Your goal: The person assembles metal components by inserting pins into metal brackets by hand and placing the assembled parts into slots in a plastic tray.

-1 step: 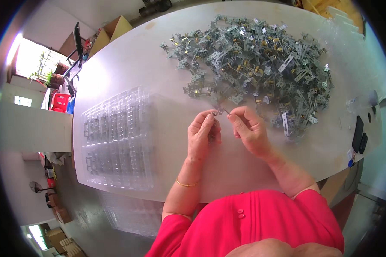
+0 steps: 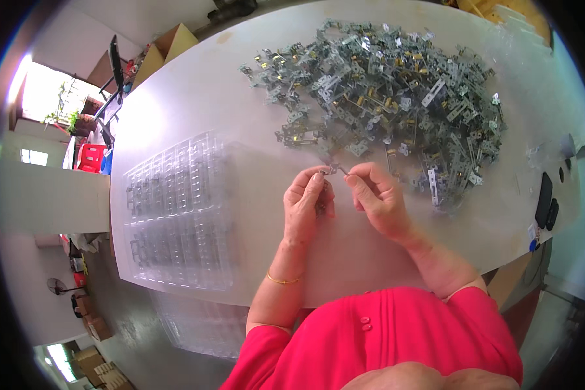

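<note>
Pinched between the thumb and fingers of my left hand (image 2: 305, 200) is a small metal bracket (image 2: 333, 169), with more small metal pieces partly hidden under the curled fingers. My right hand (image 2: 379, 198) closes its thumb and forefinger on a thin metal piece (image 2: 344, 171) that meets or nearly meets the bracket; I cannot tell which. Both hands are just above the table at the near edge of a large heap of metal brackets (image 2: 377, 97), silvery with some brass-coloured parts.
Clear plastic compartment trays (image 2: 179, 218) lie on the white table (image 2: 260, 253) at left, with more clear plastic trays (image 2: 198, 325) below the table edge. At right are a black flat object (image 2: 543, 193), a clear plastic cup (image 2: 565, 145) and keys with a blue tag (image 2: 533, 245).
</note>
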Demonstrator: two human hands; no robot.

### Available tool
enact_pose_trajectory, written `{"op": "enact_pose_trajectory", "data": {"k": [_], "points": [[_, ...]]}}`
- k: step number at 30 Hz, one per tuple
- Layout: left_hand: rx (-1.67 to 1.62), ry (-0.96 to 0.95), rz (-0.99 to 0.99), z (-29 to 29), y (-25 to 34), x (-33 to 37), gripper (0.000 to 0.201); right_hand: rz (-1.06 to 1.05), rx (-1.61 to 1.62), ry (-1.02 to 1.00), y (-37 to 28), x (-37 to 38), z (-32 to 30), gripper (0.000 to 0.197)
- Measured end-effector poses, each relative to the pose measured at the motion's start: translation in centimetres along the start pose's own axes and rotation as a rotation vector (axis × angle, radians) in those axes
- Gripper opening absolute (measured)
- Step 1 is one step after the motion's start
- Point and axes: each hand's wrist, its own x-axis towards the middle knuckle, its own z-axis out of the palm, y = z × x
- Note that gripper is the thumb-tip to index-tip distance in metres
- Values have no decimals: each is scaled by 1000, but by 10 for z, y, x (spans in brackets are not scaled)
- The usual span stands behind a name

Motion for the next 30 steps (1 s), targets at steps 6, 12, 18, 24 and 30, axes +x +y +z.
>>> {"op": "enact_pose_trajectory", "data": {"k": [6,12,18,24,30], "points": [[45,-6,-9,3,0,1,24,10,-104,1,9,-5,-8,6],[65,-5,11,0,-1,-1,23,54,-110,-28,9,-6,-5,6],[162,-15,84,-3,0,-4,21,-8,-122,-16,14,-8,-7,4],[386,-9,186,-3,-5,-7,16,-95,-318,-1,10,-9,-5,7],[441,-19,243,-3,-12,-6,15,-46,-205,24,5,-10,-1,14]]}}
